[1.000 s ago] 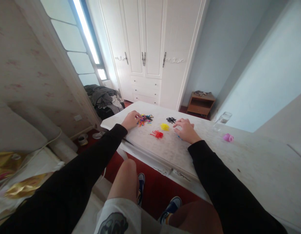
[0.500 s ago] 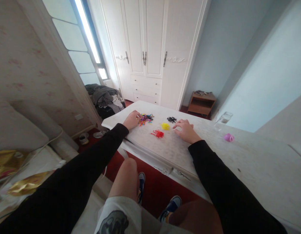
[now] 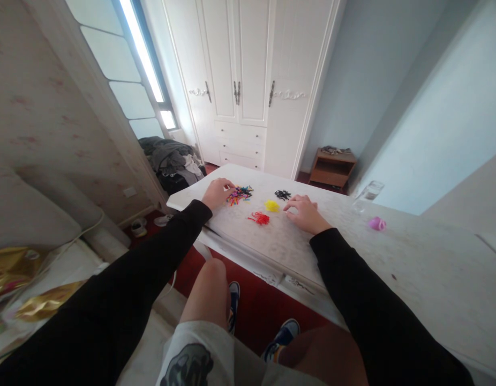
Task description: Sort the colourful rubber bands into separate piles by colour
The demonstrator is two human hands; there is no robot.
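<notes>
My left hand (image 3: 216,194) is at the left edge of a mixed pile of small coloured bands (image 3: 240,195), fingers curved and a little apart, with nothing visible in them. Sorted by colour, a black heap (image 3: 282,195), a yellow heap (image 3: 272,206) and a red heap (image 3: 259,218) lie to the right of that pile. Beside the yellow heap, my right hand (image 3: 304,213) rests low over the white table (image 3: 280,241), loosely bent, thumb and fingers apart. Whether a small band is under its fingertips is too fine to make out.
Toward the right of the table are a clear glass or bottle (image 3: 368,196) and a pink-purple object (image 3: 377,223). A white wardrobe (image 3: 252,64) stands behind, with a brown nightstand (image 3: 333,167) and a heap of clothes (image 3: 171,161) at its sides.
My left hand has lifted slightly and its fingers have spread a little at the mixed pile. My right hand has hardly moved. The view has shifted slightly.
</notes>
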